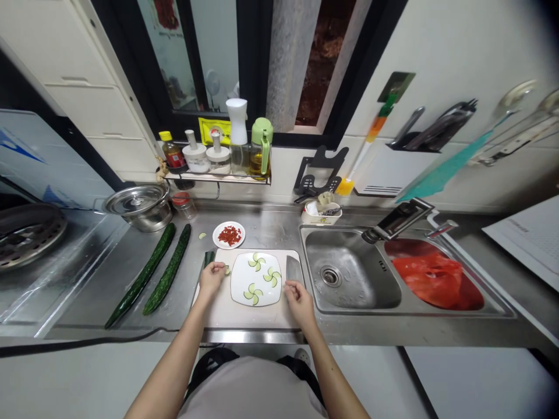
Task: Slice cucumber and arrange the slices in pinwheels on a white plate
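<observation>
A white squarish plate lies on a pale cutting board, bearing three pinwheels of cucumber slices. Left of the plate, my left hand is closed, with a small cucumber slice at its fingertips. My right hand is pinched by the plate's right edge; whatever may be between its fingers is hidden. Just beyond it a knife blade lies on the board. The dark end of a cut cucumber shows behind my left hand.
Two whole cucumbers lie left of the board. A small dish of chopped red pieces sits behind it, beside a stray slice. A lidded steel pot stands back left. The double sink is at right, a red bag in one basin.
</observation>
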`<control>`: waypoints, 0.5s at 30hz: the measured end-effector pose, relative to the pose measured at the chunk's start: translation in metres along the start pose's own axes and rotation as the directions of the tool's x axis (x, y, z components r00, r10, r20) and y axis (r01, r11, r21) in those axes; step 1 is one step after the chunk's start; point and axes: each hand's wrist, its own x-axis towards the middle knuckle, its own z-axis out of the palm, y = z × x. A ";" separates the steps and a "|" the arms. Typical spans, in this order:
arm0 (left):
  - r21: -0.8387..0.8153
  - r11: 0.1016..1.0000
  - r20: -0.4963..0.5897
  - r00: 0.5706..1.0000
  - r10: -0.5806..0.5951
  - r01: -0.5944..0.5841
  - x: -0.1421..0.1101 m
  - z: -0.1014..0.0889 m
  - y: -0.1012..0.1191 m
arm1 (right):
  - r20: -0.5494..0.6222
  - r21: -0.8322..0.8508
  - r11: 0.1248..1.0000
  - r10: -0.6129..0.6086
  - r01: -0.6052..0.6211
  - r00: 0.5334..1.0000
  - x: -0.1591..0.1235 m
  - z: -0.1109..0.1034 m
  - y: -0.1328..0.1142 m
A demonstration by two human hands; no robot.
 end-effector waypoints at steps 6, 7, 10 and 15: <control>-0.443 0.896 0.162 0.985 0.051 0.027 -0.017 -0.005 0.031 | 0.093 0.015 0.997 -0.076 0.075 0.993 0.006 0.017 -0.027; -0.465 0.885 0.180 0.981 0.073 0.019 -0.022 -0.007 0.038 | 0.106 0.008 0.995 -0.104 0.103 0.989 0.008 0.020 -0.034; -0.514 0.857 0.236 0.964 0.118 0.021 -0.033 -0.012 0.058 | 0.148 -0.014 0.980 -0.196 0.200 0.969 0.015 0.028 -0.058; -0.530 0.848 0.298 0.938 0.178 0.008 -0.047 -0.018 0.081 | 0.240 -0.054 0.934 -0.330 0.352 0.913 0.024 0.040 -0.089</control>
